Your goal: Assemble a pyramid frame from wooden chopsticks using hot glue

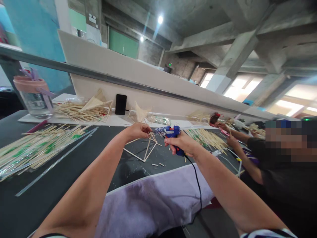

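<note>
My right hand (184, 142) is wrapped round a blue hot glue gun (173, 131), its nozzle pointing left. A black cord runs down from its handle. My left hand (139, 131) pinches at the top of a small frame of thin wooden sticks (145, 159), which stands on the dark table. The nozzle tip is close to those fingertips, near the joint at the frame's top; whether it touches is too small to tell. Short cut stick pieces (158, 164) lie in front of the frame.
Bundles of wooden sticks lie at left (37, 148) and right (206, 138). A pink-lidded bottle (37, 99), a black phone (121, 104) and stick models line the back ledge. A purple cloth (153, 201) hangs at the front edge. Another person (279, 178) works at right.
</note>
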Tool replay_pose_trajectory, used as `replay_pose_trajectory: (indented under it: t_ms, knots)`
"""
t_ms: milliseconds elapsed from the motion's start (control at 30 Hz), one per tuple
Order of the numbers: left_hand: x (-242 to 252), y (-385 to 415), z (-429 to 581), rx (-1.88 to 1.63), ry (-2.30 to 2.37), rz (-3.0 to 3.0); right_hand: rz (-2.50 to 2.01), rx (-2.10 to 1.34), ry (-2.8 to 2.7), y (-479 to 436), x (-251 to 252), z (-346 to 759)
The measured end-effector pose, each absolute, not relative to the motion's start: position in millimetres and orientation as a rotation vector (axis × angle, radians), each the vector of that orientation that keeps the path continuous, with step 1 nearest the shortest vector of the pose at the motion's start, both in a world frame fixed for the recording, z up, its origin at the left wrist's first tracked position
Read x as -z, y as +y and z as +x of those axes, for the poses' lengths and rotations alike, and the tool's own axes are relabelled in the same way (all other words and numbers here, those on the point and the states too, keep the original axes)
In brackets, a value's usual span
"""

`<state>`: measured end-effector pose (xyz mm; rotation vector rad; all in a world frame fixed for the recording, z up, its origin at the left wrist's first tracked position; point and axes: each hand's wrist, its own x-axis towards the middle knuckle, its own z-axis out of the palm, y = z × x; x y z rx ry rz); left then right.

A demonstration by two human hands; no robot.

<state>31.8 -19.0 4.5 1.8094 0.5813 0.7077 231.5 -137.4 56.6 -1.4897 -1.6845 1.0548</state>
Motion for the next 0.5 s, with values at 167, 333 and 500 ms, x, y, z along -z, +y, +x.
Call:
replay_pose_trajectory:
  t_ms: [167,333,500]
  knots:
    - [-1,-14,33,-0.689,0.588,1.784,-1.554,-1.053,-1.709,-132,-64,231]
    - [1,-12,33,-0.682,0.577,1.756,-1.654,-1.034,-1.76,-134,-78,228]
    - [0,-14,33,-0.684,0.534,1.752,-1.644,-1.021,-1.758,-138,-84,233]
